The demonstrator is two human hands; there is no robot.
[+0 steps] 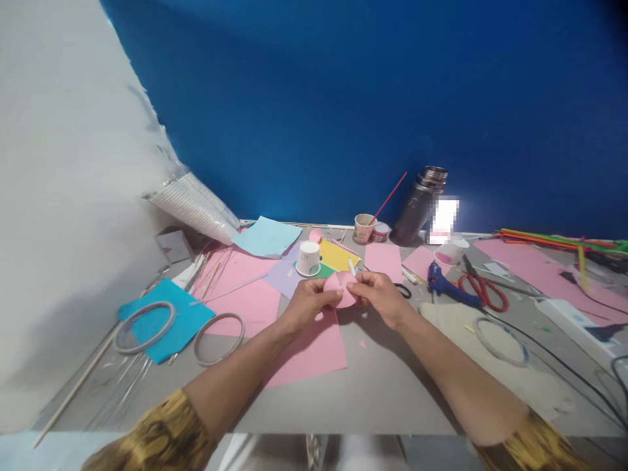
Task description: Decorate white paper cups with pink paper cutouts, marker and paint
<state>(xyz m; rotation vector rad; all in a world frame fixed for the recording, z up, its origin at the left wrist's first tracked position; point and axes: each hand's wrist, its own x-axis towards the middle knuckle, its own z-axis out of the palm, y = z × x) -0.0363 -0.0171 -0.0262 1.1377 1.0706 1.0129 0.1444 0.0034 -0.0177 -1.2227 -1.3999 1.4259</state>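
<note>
Between both hands is a round piece of pink paper [346, 297], with a notch or slit showing at its upper edge. My left hand [314, 299] pinches its left side, the thumb lying on top. From the other side, my right hand [379, 294] pinches the right edge. The paper is held above the grey table, just over the corner of a large pink sheet [314, 356]. An upside-down white paper cup [309, 258] stands just beyond my left hand. Near my right hand are the black handle loops of scissors [403, 290], partly hidden.
A blue glue gun [454, 288] and red-handled pliers [490, 291] lie to the right, near a white power strip [579, 330] with cables. A dark flask [417, 209] stands at the back. Grey rings [219, 315] and blue paper [189, 314] lie left. Stacked cups [196, 206] lean on the wall.
</note>
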